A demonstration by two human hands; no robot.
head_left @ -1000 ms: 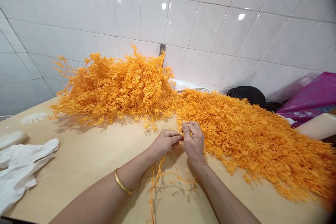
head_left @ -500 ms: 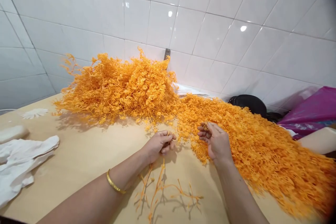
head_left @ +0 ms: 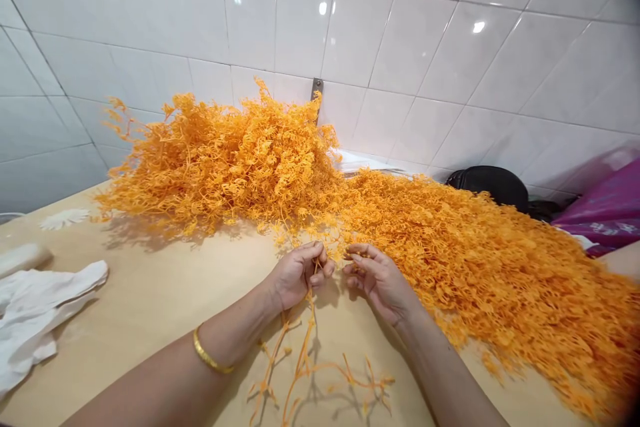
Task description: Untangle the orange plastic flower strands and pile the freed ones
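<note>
My left hand [head_left: 305, 273] is closed in a pinch on an orange plastic plant stem [head_left: 309, 330]. The stem's bare, forked branches hang down toward me over the table. Close to its right, my right hand [head_left: 377, 280] has its thumb and fingertips drawn together around a small orange sprig [head_left: 359, 254], partly hidden by the fingers. A gap remains between the two hands. Right behind and beside them spreads a low heap of loose orange leafy sprigs [head_left: 480, 260].
A taller bushy pile of orange foliage [head_left: 225, 167] stands at the back left against the tiled wall [head_left: 400, 47]. White gloves [head_left: 45, 313] lie on the table [head_left: 165, 293] at left. A black case [head_left: 490, 185] and a purple bag [head_left: 607, 210] are at back right.
My right hand has moved left from over the heap to beside my left hand. My left hand still pinches the stem. The view has shifted slightly.
</note>
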